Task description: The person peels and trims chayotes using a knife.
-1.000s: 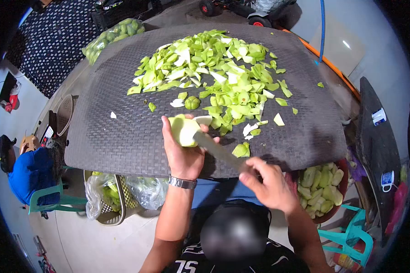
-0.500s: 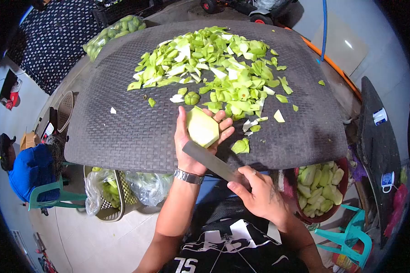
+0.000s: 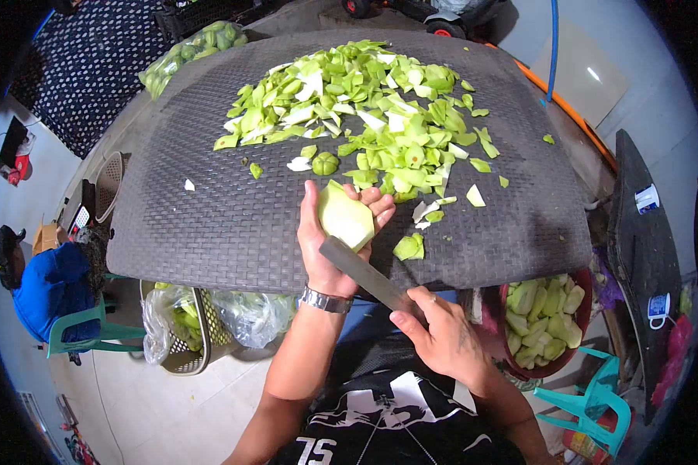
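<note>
On my upturned left hand [image 3: 323, 260] rests a pale, mostly peeled chayote [image 3: 346, 217], thumb along one side and fingers curled round the other. My right hand [image 3: 444, 332] grips the handle of a knife [image 3: 362, 274]. Its broad grey blade points up and left, with the tip by my left palm, just below the chayote. Beyond my hands, a heap of green chayote peelings [image 3: 411, 147] spreads over the dark woven-pattern table [image 3: 209, 225]. A small green round piece [image 3: 325, 163] lies just past my left fingertips.
Peeled chayotes fill a red tub [image 3: 543, 322] below the table's right edge. At lower left stand a crate [image 3: 213, 318] and clear plastic bags. A bag of green chayotes [image 3: 194, 54] lies beyond the far left corner. A teal stool [image 3: 593, 395] stands at lower right.
The knife tip has shifted slightly right and stays near the left palm. Fingers of my left hand have drawn in a little round the chayote. The view has moved slightly.
</note>
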The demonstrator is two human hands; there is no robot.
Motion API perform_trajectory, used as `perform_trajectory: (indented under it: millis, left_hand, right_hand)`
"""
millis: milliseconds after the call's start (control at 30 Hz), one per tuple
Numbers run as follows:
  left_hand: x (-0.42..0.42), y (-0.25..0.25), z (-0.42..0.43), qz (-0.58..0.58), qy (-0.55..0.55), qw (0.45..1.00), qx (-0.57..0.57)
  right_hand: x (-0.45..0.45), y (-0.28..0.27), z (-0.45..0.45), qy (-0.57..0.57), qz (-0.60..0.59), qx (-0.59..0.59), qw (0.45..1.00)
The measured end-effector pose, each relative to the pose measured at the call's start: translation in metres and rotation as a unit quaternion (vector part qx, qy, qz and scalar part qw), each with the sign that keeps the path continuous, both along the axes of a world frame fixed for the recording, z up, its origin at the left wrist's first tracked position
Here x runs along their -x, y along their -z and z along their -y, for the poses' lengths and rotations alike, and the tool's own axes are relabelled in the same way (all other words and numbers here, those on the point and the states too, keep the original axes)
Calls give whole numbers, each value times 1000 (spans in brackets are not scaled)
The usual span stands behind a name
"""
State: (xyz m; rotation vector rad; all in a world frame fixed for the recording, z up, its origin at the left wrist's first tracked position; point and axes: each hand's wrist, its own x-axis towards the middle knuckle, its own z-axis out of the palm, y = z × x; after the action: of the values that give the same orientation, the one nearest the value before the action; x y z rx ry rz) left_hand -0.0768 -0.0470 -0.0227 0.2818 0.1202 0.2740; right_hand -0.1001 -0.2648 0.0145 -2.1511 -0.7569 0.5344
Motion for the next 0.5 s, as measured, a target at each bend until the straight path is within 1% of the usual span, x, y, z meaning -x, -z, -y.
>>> perform_trajectory:
  millis: [200, 333, 433, 500]
  left_hand:
    - [2, -3, 12, -9, -72, 997, -32]
    - [6, -3, 26, -27, -115, 991, -59]
    - [8, -2, 31, -19, -156, 985, -73]
    - [10, -4, 37, -58, -181, 977, -94]
  right_hand:
    - [-4, -5, -3, -6, -37, 27, 999]
    - [-5, 0, -6, 1, -34, 15, 999]
    - [-4, 2, -7, 4, -29, 11, 1000]
    - [-3, 4, -9, 1, -24, 11, 1000]
